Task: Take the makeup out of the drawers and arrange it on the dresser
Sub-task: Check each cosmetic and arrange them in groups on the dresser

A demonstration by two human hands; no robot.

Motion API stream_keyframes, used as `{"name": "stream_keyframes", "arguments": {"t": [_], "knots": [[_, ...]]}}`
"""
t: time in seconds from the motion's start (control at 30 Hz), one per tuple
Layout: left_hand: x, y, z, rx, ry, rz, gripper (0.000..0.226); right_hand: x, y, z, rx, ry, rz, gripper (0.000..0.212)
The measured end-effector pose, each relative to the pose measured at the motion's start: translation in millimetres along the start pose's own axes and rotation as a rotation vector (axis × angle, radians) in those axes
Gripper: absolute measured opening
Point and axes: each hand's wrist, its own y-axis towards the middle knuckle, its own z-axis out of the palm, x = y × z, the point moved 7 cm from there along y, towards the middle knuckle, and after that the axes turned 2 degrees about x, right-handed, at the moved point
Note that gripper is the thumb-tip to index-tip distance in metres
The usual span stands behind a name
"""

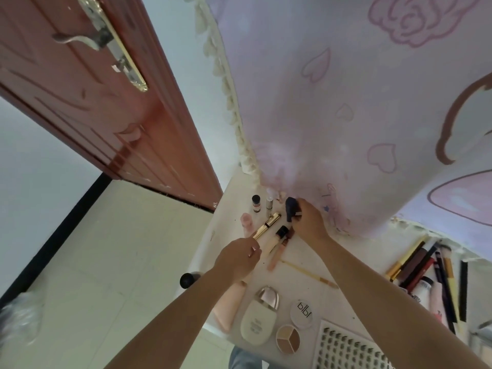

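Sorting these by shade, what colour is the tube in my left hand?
Gold with a black band, the tube shows best in the head view.

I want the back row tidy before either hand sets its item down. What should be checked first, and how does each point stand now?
1. Left hand grips the gold tube securely: ok, its fingers pinch the near end.
2. Right hand holds the dark blue item: ok, gripped near the curtain.
3. Free spot on the dresser top by the small bottles: cannot tell, the hands and curtain hide part of it.
4. Lying tubes clear of the gold tube's path: not ok, they lie right beside it.
5. Black-capped bottle at the left edge stable: cannot tell.
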Motion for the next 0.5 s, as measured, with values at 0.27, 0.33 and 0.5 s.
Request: {"name": "stream_keyframes", "arguments": {"t": [0.27, 0.33, 0.5], "knots": [[-2, 0, 4, -0.033, 0.111, 0.002, 0.029, -6, -1, 4, 0.012, 0.039, -0.028, 0.029], [-5, 0, 5, -0.047, 0.156, 0.020, 0.030, -8, -1, 4, 0.033, 0.005, -0.025, 0.032], [-23, 2, 6, -0.097, 0.302, 0.128, 0.032, -11, -14, -8, 0.076, -0.082, -0.014, 0.051]]}}
